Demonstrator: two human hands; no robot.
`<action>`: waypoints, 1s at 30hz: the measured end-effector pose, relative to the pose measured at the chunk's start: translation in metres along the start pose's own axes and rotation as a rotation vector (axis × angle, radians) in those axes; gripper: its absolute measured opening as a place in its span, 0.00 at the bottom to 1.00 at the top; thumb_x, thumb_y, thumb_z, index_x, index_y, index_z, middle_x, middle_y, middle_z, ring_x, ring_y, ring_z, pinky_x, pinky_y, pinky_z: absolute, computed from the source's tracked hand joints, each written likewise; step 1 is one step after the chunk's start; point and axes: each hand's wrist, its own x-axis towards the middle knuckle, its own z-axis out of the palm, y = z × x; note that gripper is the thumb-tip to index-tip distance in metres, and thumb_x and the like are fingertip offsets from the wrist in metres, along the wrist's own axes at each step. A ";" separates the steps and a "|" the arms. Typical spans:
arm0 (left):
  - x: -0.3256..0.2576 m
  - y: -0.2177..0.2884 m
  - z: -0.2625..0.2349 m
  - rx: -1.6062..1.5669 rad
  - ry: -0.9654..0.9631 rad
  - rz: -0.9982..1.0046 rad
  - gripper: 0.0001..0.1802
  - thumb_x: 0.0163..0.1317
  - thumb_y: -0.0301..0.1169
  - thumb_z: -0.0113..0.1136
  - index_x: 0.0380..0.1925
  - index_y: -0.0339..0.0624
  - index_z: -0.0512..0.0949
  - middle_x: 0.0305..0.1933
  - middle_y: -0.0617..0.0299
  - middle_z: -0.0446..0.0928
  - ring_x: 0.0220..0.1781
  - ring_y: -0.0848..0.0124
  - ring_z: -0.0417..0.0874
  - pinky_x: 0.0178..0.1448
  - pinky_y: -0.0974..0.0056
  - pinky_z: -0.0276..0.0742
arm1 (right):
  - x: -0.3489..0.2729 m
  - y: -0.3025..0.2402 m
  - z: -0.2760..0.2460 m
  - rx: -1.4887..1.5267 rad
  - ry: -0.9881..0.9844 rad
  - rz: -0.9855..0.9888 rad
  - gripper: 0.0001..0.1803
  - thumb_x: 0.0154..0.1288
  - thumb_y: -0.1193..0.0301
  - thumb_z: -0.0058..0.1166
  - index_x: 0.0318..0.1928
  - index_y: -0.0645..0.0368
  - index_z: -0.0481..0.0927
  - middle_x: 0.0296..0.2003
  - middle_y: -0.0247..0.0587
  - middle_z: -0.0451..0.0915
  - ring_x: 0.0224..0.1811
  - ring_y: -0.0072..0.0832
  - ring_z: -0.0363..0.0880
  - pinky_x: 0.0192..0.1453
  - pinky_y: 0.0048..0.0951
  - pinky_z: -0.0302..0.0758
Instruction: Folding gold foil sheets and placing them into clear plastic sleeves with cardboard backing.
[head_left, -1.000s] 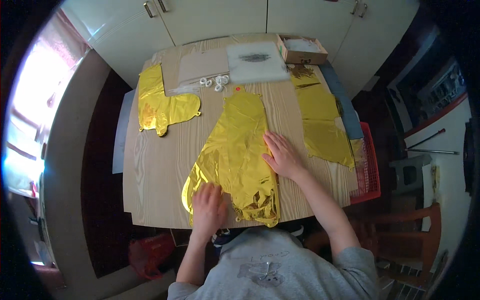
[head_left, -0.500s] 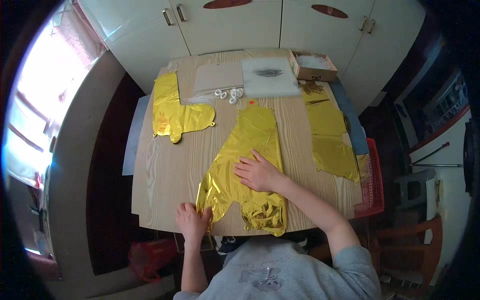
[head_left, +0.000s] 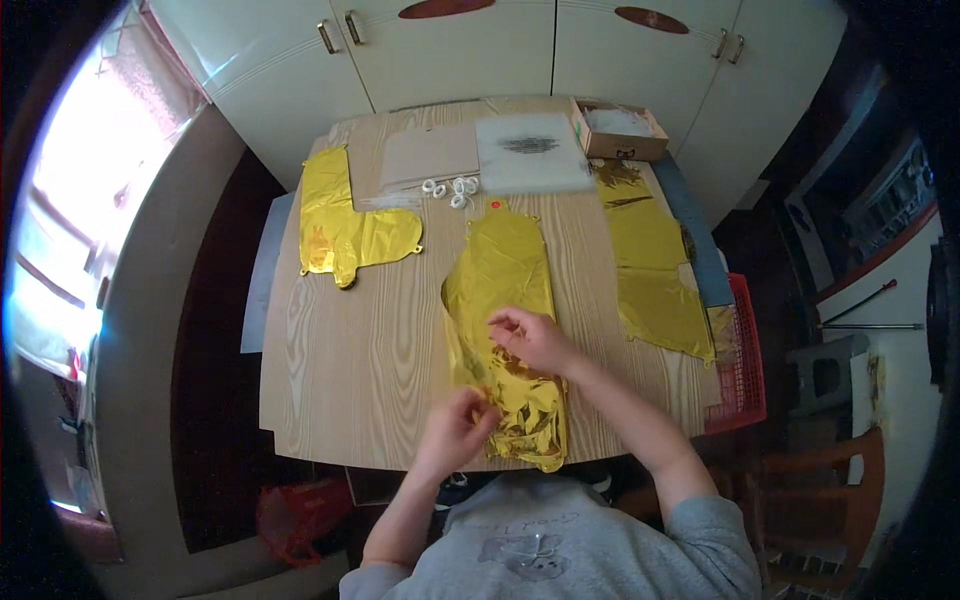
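In the middle of the table lies a deflated gold foil balloon [head_left: 505, 255], long and flat, with small tabs along its far end. Its left leg is folded over toward the right, and the near end is crinkled and shiny. My left hand [head_left: 455, 430], by the near left side, has its fingers closed on the edge of the folded part. Over the balloon's middle is my right hand [head_left: 535, 343], its fingers loosely bent and apart, with nothing visible in them. Whether its fingertips touch the foil is hard to see.
Another gold foil balloon [head_left: 335, 225] lies flat at the left, and folded gold foil balloons [head_left: 655, 265] lie at the right. White ribbon rolls [head_left: 460, 187], a clear plastic bag [head_left: 535, 165] and a cardboard box [head_left: 625, 145] sit at the back. A red basket [head_left: 740, 350] stands beside the table.
The balloon's left leg has been folded rightward over its middle. My left hand has moved right with that edge, and my right hand has lifted from lying flat, its fingers now bent.
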 end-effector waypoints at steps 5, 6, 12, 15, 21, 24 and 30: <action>0.028 0.015 0.035 0.239 -0.099 0.211 0.10 0.53 0.32 0.63 0.31 0.39 0.75 0.34 0.53 0.74 0.38 0.55 0.77 0.42 0.53 0.74 | 0.007 0.019 -0.003 0.097 -0.014 0.128 0.28 0.59 0.58 0.64 0.50 0.62 0.70 0.33 0.43 0.83 0.36 0.29 0.81 0.42 0.31 0.76; 0.031 0.012 0.040 0.278 -0.093 0.265 0.10 0.53 0.32 0.63 0.31 0.40 0.75 0.34 0.53 0.74 0.38 0.54 0.77 0.43 0.53 0.74 | 0.007 0.019 -0.004 0.067 -0.019 0.127 0.29 0.57 0.58 0.66 0.51 0.62 0.69 0.32 0.42 0.83 0.36 0.28 0.81 0.42 0.31 0.76; 0.036 0.011 0.038 0.267 -0.120 0.341 0.12 0.55 0.34 0.66 0.32 0.39 0.75 0.36 0.54 0.74 0.42 0.54 0.76 0.46 0.54 0.73 | 0.000 0.018 -0.007 -0.172 0.100 0.016 0.18 0.56 0.67 0.60 0.47 0.55 0.74 0.31 0.41 0.82 0.35 0.38 0.81 0.41 0.37 0.77; 0.045 0.003 0.019 0.368 0.015 0.294 0.18 0.57 0.35 0.65 0.44 0.38 0.75 0.48 0.50 0.75 0.48 0.52 0.76 0.52 0.52 0.73 | -0.006 0.021 -0.006 -0.361 0.177 -0.113 0.14 0.54 0.71 0.56 0.43 0.54 0.77 0.29 0.40 0.81 0.36 0.40 0.80 0.43 0.40 0.76; 0.091 -0.050 -0.003 0.534 0.125 0.269 0.30 0.62 0.37 0.59 0.61 0.35 0.66 0.65 0.44 0.67 0.67 0.46 0.66 0.66 0.51 0.66 | -0.009 0.036 0.005 -0.529 0.244 -0.308 0.07 0.52 0.73 0.54 0.33 0.53 0.80 0.27 0.38 0.81 0.37 0.38 0.79 0.44 0.40 0.74; 0.113 -0.067 -0.009 0.544 0.027 0.209 0.33 0.67 0.41 0.52 0.68 0.38 0.60 0.72 0.45 0.58 0.76 0.48 0.52 0.75 0.48 0.51 | -0.010 0.036 0.004 -0.557 0.261 -0.325 0.05 0.51 0.72 0.53 0.30 0.52 0.80 0.27 0.37 0.80 0.36 0.37 0.79 0.43 0.40 0.73; 0.132 -0.074 -0.007 0.636 -0.008 0.233 0.34 0.68 0.45 0.50 0.69 0.42 0.58 0.74 0.50 0.57 0.77 0.50 0.51 0.75 0.42 0.46 | -0.010 0.037 0.004 -0.539 0.273 -0.298 0.03 0.52 0.72 0.53 0.28 0.52 0.80 0.27 0.36 0.81 0.35 0.36 0.79 0.43 0.40 0.73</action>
